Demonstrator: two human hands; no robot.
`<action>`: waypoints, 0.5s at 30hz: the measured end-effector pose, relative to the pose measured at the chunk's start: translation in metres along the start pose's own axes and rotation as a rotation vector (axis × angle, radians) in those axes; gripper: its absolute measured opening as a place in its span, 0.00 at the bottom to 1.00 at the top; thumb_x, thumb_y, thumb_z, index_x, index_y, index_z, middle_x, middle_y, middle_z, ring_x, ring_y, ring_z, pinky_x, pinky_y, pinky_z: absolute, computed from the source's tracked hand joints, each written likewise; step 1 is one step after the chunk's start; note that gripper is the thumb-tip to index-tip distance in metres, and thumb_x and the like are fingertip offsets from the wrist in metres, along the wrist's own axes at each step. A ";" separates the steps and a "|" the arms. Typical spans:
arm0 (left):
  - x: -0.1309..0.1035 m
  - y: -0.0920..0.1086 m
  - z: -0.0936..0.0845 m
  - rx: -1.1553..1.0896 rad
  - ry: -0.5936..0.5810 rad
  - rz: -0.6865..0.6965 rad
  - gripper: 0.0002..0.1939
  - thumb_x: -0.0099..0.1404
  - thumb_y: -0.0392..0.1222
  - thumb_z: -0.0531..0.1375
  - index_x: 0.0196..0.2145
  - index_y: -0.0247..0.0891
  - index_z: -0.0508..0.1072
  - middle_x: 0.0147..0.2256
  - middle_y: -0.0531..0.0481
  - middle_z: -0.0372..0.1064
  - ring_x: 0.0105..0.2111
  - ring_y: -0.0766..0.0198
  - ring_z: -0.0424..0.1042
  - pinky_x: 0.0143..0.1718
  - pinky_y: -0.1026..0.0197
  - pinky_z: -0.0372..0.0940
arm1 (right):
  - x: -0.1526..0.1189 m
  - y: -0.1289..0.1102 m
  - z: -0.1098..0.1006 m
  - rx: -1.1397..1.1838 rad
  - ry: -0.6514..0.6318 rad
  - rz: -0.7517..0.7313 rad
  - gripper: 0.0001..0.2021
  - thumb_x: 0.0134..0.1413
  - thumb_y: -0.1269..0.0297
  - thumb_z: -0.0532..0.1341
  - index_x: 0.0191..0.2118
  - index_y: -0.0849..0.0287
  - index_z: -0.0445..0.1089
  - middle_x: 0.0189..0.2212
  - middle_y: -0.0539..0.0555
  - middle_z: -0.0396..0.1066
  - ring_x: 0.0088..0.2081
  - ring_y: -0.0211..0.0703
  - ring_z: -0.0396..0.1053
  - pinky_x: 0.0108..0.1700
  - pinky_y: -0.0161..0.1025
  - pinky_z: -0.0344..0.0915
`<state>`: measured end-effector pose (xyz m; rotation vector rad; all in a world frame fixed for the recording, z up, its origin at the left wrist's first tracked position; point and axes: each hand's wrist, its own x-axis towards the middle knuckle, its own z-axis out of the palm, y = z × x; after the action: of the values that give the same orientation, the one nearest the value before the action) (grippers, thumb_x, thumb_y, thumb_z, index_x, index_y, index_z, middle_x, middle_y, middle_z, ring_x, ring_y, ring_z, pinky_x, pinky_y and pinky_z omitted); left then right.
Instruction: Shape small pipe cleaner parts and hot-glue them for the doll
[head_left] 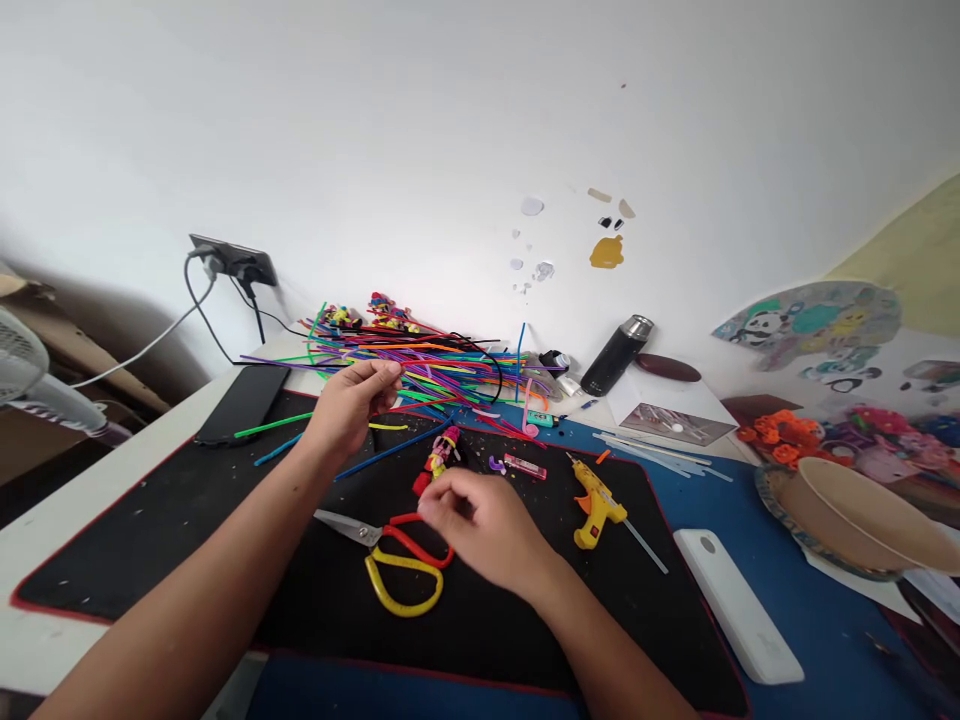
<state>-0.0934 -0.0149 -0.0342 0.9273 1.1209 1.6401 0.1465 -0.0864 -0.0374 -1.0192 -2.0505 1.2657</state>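
Here: two bare hands, mine, above a black mat

Item, my left hand (360,400): thumb and forefinger drawn together at the near edge of a pile of coloured fuzzy stems (435,355). Whether a red stem is pinched there, I cannot tell against the pile.

Item, my right hand (487,525): fingers curled inward, low over the black mat (480,640); I cannot tell whether the tips meet or hold anything.

Item, one small figure (442,455), pink, yellow and red, lying on the mat just beyond my right fingertips.

Item, one pair of scissors (405,550), one handle loop red, one yellow, blades pointing left, between my forearms.

Item, one yellow glue gun (598,503), right of my right hand, a pale stick protruding from its rear.

Item, one red-and-white packet (525,466), with a purple curl (496,464) just beside it.

Outlying: a black phone (244,403) at the mat's far left corner; a dark flask (616,357) tilted near the wall; a white oblong device (739,605) at the right; a bowl (862,515) farther right.
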 end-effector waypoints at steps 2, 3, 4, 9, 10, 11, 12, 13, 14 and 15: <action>-0.001 -0.005 -0.001 -0.007 0.002 -0.008 0.23 0.49 0.56 0.80 0.26 0.38 0.76 0.25 0.53 0.69 0.22 0.69 0.63 0.24 0.65 0.55 | -0.007 -0.008 0.010 -0.302 -0.096 -0.047 0.10 0.66 0.55 0.72 0.45 0.55 0.82 0.30 0.48 0.76 0.32 0.41 0.72 0.37 0.38 0.63; -0.001 -0.007 -0.002 -0.009 0.000 -0.013 0.23 0.49 0.56 0.80 0.25 0.38 0.76 0.24 0.53 0.69 0.22 0.69 0.63 0.24 0.65 0.55 | -0.010 -0.010 0.015 -0.436 -0.142 -0.086 0.13 0.65 0.54 0.73 0.48 0.56 0.82 0.34 0.51 0.79 0.37 0.45 0.75 0.40 0.40 0.65; -0.001 -0.009 -0.002 -0.010 -0.004 -0.016 0.23 0.50 0.57 0.79 0.25 0.38 0.76 0.24 0.53 0.69 0.23 0.69 0.63 0.24 0.65 0.55 | -0.013 -0.010 0.019 -0.541 -0.190 -0.111 0.17 0.64 0.53 0.74 0.52 0.57 0.81 0.40 0.54 0.80 0.43 0.49 0.76 0.45 0.42 0.68; 0.002 -0.015 -0.004 -0.011 -0.027 -0.020 0.22 0.52 0.58 0.78 0.26 0.38 0.78 0.22 0.53 0.68 0.23 0.68 0.62 0.24 0.65 0.54 | -0.018 -0.008 0.036 -0.859 -0.307 -0.138 0.20 0.68 0.57 0.70 0.60 0.60 0.77 0.49 0.61 0.78 0.51 0.58 0.76 0.55 0.51 0.72; 0.002 -0.016 -0.004 -0.011 -0.028 -0.021 0.22 0.53 0.58 0.78 0.26 0.37 0.78 0.22 0.53 0.68 0.23 0.68 0.62 0.24 0.65 0.54 | -0.018 -0.007 0.038 -0.888 -0.308 -0.142 0.19 0.69 0.58 0.70 0.60 0.60 0.77 0.49 0.61 0.78 0.51 0.58 0.76 0.55 0.51 0.73; 0.003 -0.016 -0.004 -0.010 -0.028 -0.022 0.22 0.53 0.58 0.77 0.25 0.38 0.78 0.22 0.53 0.68 0.22 0.68 0.62 0.24 0.65 0.54 | -0.018 -0.007 0.041 -0.910 -0.306 -0.147 0.19 0.69 0.59 0.69 0.61 0.60 0.76 0.49 0.61 0.78 0.51 0.58 0.76 0.55 0.52 0.73; 0.003 -0.017 -0.005 -0.010 -0.028 -0.023 0.22 0.53 0.58 0.77 0.25 0.38 0.78 0.22 0.53 0.68 0.22 0.68 0.62 0.24 0.65 0.54 | -0.017 -0.008 0.043 -0.930 -0.303 -0.150 0.19 0.69 0.60 0.69 0.61 0.60 0.75 0.49 0.61 0.78 0.51 0.59 0.77 0.54 0.52 0.74; 0.003 -0.017 -0.005 -0.010 -0.027 -0.025 0.22 0.53 0.58 0.77 0.25 0.38 0.78 0.22 0.53 0.68 0.22 0.68 0.62 0.24 0.64 0.54 | -0.016 -0.008 0.044 -0.949 -0.303 -0.150 0.19 0.69 0.62 0.69 0.62 0.60 0.75 0.49 0.61 0.78 0.50 0.59 0.77 0.53 0.51 0.74; 0.003 -0.018 -0.006 -0.011 -0.028 -0.026 0.22 0.53 0.58 0.77 0.25 0.38 0.78 0.22 0.53 0.67 0.22 0.68 0.62 0.24 0.64 0.54 | -0.015 -0.008 0.046 -0.968 -0.307 -0.145 0.19 0.69 0.64 0.68 0.62 0.60 0.75 0.50 0.61 0.78 0.50 0.58 0.78 0.51 0.51 0.75; 0.003 -0.018 -0.006 -0.013 -0.028 -0.026 0.22 0.53 0.59 0.77 0.25 0.38 0.78 0.22 0.53 0.67 0.22 0.68 0.62 0.24 0.64 0.54 | -0.015 -0.009 0.047 -0.985 -0.316 -0.136 0.18 0.69 0.66 0.67 0.61 0.61 0.75 0.50 0.61 0.78 0.49 0.58 0.78 0.50 0.50 0.75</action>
<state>-0.0955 -0.0103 -0.0529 0.9213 1.0970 1.6070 0.1171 -0.1247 -0.0502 -1.0564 -3.0210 0.2858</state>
